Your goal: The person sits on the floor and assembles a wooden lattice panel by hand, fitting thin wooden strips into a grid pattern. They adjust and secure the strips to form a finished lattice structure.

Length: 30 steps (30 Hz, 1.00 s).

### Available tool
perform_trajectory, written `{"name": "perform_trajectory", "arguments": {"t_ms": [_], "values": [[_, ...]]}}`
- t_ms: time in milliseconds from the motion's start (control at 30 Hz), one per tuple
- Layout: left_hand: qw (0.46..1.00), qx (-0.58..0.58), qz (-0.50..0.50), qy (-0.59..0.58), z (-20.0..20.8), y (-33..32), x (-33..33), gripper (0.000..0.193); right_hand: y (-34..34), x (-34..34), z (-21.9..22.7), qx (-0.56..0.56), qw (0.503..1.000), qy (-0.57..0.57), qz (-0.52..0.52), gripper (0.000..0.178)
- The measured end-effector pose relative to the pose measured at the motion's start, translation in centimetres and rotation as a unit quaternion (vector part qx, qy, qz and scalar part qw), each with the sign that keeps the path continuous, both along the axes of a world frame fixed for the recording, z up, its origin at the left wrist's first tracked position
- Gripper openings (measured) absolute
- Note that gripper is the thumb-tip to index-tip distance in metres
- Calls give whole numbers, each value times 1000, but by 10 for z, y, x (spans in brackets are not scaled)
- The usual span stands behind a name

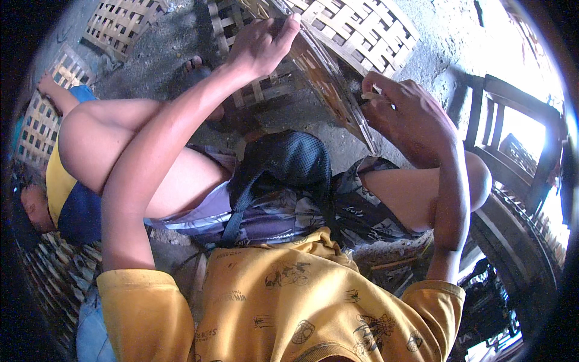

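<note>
A woven bamboo panel (pixel 329 75) stands tilted nearly edge-on in front of my knees, its rough strip ends showing. My left hand (pixel 262 47) is closed at the panel's upper left part, thumb stretched along the edge; its fingertips are hidden. At the panel's right side my right hand (pixel 413 117) is curled, thumb and forefinger pinching a small pale bamboo strip (pixel 370 95) against the edge. Most of that strip is hidden by the fingers.
Another open-weave bamboo panel (pixel 362 30) lies beyond on the grey floor, with a further one (pixel 120 24) at the far left. A wooden chair (pixel 518 133) stands to the right. Another person's bare arm (pixel 57 96) and blue-and-yellow clothing show at the left.
</note>
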State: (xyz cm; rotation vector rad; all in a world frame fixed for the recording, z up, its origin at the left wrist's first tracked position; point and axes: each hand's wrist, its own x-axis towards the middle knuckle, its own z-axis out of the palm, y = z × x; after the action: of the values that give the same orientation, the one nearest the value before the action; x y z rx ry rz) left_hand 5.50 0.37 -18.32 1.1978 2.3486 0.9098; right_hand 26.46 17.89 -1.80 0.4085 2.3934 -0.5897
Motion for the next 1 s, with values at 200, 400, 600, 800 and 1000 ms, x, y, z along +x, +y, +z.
{"name": "perform_trajectory", "arguments": {"t_ms": [200,400,600,800,1000], "values": [[1000,23,8,-13,14,8,3,79,-6,-3,12,44,997,-44,-49,34],[998,3,18,-55,4,10,5,70,4,19,-11,72,995,55,32,33],[995,-19,41,-94,11,2,3,78,3,8,-7,24,998,-49,-12,33],[992,-3,30,-122,17,12,6,78,3,10,1,36,995,-78,-46,38],[995,14,16,-96,15,12,3,77,4,15,-4,45,998,-34,-20,38]]}}
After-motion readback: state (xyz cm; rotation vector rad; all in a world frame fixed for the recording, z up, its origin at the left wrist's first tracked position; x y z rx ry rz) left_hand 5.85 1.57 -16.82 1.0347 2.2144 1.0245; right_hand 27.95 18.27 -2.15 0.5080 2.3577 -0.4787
